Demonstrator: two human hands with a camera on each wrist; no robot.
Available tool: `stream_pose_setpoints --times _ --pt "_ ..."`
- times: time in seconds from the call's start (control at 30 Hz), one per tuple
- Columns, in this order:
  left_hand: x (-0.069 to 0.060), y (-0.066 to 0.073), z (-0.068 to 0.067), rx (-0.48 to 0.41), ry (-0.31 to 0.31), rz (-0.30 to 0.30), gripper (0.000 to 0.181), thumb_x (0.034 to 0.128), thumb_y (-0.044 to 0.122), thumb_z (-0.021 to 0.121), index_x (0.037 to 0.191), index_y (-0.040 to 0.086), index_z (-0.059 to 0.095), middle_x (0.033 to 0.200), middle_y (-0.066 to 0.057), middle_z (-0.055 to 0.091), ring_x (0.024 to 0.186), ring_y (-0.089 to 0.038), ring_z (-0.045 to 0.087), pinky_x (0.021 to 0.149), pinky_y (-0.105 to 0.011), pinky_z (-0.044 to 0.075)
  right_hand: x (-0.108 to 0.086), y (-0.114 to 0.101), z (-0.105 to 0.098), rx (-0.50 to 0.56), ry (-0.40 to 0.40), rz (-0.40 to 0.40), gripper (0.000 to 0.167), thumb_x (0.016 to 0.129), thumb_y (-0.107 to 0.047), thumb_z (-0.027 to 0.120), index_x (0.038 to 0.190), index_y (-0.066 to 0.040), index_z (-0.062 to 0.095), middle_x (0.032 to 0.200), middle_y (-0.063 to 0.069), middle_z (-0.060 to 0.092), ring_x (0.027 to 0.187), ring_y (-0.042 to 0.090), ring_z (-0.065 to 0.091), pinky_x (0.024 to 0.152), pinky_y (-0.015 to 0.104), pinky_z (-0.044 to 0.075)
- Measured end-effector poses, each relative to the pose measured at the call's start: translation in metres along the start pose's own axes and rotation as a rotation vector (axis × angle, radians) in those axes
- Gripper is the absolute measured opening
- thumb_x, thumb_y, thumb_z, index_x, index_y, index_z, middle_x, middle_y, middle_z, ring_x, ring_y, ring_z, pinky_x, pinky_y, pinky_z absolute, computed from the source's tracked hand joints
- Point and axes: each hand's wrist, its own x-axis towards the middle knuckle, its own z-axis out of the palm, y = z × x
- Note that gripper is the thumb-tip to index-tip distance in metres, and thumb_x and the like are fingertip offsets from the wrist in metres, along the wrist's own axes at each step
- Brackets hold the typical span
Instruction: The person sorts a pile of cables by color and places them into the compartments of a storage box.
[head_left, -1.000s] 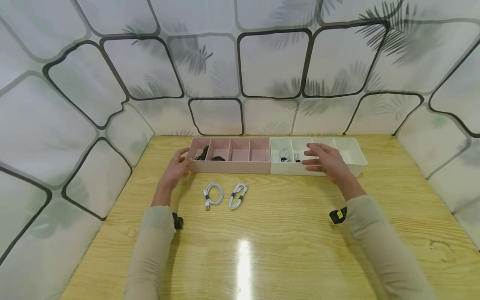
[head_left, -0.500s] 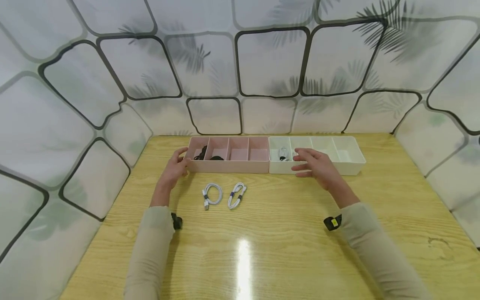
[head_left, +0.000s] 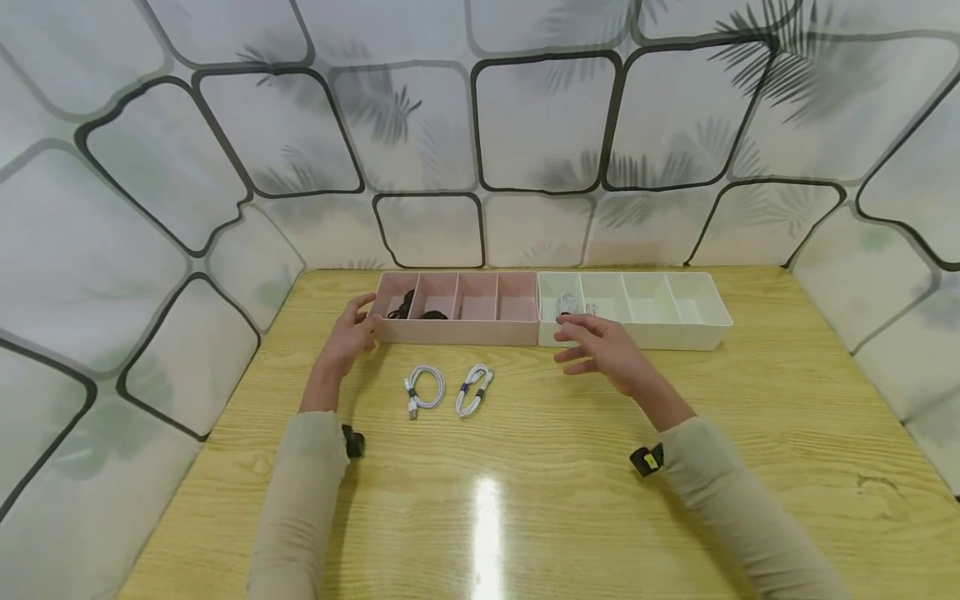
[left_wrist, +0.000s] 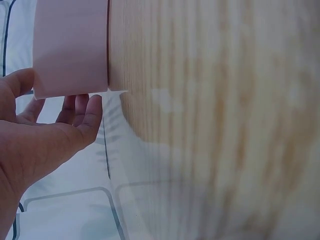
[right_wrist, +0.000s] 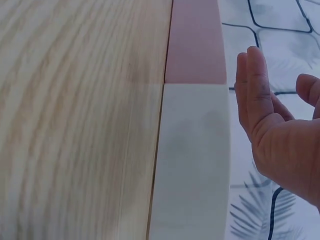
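Pink box (head_left: 457, 333) (1) and white box (head_left: 660, 337) (1), both four-compartment, adjoin end to end on the tabletop (head_left: 405, 508). Left hand (head_left: 348, 337), loosely bent, touches pink box's left end; right hand (head_left: 609, 352), relaxed, holding nothing, near white box's front. Coiled white cables (head_left: 441, 388): 2, before pink box.

Three views onto the pink box (head_left: 457, 334): one high, two low.
The head view looks forward and down at it from well back; the left wrist view, close and turned sideways, looks at its left end; the right wrist view, also sideways, looks in from its front right. Head and right wrist share its join with the white box (head_left: 678, 337).
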Motion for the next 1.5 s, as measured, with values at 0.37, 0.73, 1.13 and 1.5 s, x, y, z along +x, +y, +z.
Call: stream_pose_setpoints --times 0.37,0.73,1.13,1.5 --pt "0.020 -0.021 -0.004 -0.016 0.020 0.006 0.058 0.1064 0.016 0.041 0.159 0.013 0.018 0.152 -0.028 0.031 0.122 -0.035 0.039 0.094 -0.050 0.038 0.007 0.010 0.030 -0.021 -0.074 0.020 0.051 0.104 -0.025 0.052 0.146 0.004 0.043 0.136 0.032 0.049 0.094 0.026 0.071 0.077 0.040 0.059" --pt "0.024 -0.032 -0.008 0.018 0.044 0.028 0.057 0.1070 0.020 0.041 0.159 0.016 0.019 0.151 -0.027 0.033 0.122 -0.031 0.041 0.090 -0.042 0.041 0.010 0.015 0.064 -0.055 -0.130 0.070 0.049 0.102 -0.022 0.056 0.144 0.003 0.047 0.134 0.027 0.055 0.090 0.024 0.071 0.076 0.042 0.059" --pt "0.016 -0.015 -0.005 -0.001 0.003 -0.004 0.058 0.1067 0.015 0.040 0.160 0.011 0.016 0.154 -0.030 0.028 0.133 -0.039 0.035 0.102 -0.054 0.036 0.007 0.017 0.086 -0.024 -0.153 0.113 0.044 0.101 -0.019 0.057 0.139 0.003 0.052 0.125 0.026 0.060 0.091 0.027 0.071 0.075 0.040 0.059" --pt "0.026 -0.028 -0.010 0.013 -0.035 0.037 0.059 0.1072 0.017 0.041 0.160 0.013 0.015 0.154 -0.031 0.024 0.138 -0.045 0.033 0.108 -0.059 0.033 0.005 0.018 0.103 0.001 -0.143 0.142 0.041 0.099 -0.012 0.058 0.137 0.004 0.053 0.112 0.025 0.062 0.085 0.026 0.071 0.072 0.039 0.059"
